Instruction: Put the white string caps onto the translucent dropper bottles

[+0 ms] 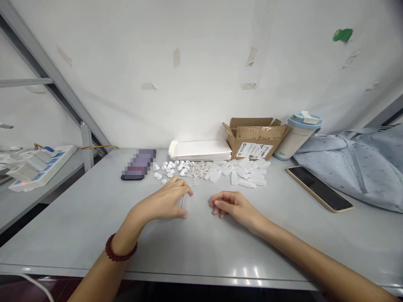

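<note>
My left hand [168,201] is low over the table, left of centre, with a dark red beaded bracelet on its wrist. Between its thumb and fingers is a small translucent plastic bottle [186,203]. To the right, my right hand [234,206] rests near the tabletop, fingers curled and thumb against the index finger. Anything in that pinch is too small or hidden to name. Beyond the hands lie small white caps [170,170], a tangle of white cords [199,170] and a heap of translucent plastic bottles [242,170].
At the back stand a stack of white boxes [201,149], an opened cardboard box [255,140] and a tumbler [296,136]. A phone [319,188] lies beside a light blue bag [352,167]. Leftward are a pixelated dark object [138,165] and a power strip [47,167].
</note>
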`<state>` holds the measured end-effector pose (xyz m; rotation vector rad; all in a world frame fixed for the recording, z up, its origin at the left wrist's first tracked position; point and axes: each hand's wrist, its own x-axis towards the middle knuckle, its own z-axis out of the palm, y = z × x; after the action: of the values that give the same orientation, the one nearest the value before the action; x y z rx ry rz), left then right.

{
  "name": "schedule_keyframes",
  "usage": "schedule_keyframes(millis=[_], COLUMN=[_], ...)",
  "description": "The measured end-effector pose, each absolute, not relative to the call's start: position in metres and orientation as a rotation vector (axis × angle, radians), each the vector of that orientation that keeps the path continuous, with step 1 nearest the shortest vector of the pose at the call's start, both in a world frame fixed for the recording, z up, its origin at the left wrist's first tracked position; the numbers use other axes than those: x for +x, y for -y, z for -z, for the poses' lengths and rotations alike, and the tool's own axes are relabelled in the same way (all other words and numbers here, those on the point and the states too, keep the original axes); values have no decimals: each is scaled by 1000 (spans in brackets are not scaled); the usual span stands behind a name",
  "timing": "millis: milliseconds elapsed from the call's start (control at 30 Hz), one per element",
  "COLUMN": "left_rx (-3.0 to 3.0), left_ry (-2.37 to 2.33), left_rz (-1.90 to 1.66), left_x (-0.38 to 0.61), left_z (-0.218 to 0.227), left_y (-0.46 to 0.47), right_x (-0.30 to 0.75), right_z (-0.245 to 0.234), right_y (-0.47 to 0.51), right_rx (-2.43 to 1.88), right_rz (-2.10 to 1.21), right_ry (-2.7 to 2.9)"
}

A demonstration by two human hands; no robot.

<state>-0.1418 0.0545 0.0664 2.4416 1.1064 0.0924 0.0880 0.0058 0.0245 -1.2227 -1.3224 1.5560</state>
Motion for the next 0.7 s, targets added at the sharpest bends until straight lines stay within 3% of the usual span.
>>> schedule_keyframes(millis=[233, 467, 700], left_rx=[2403, 2381, 2544], left_ry=[-1088, -1246, -1195], left_rz=[-127, -628, -727], left_x=[-143, -128, -112], left_z=[-71, -55, -40], left_y=[-56, -70, -82], right_x=[89, 101, 98], right_z=[-20, -10, -7], right_y=[-5, -21, -30], right_rx=[-1273, -1129, -1328], right_rz=[-1437, -286, 189], right_ry=[1458, 2121, 2446])
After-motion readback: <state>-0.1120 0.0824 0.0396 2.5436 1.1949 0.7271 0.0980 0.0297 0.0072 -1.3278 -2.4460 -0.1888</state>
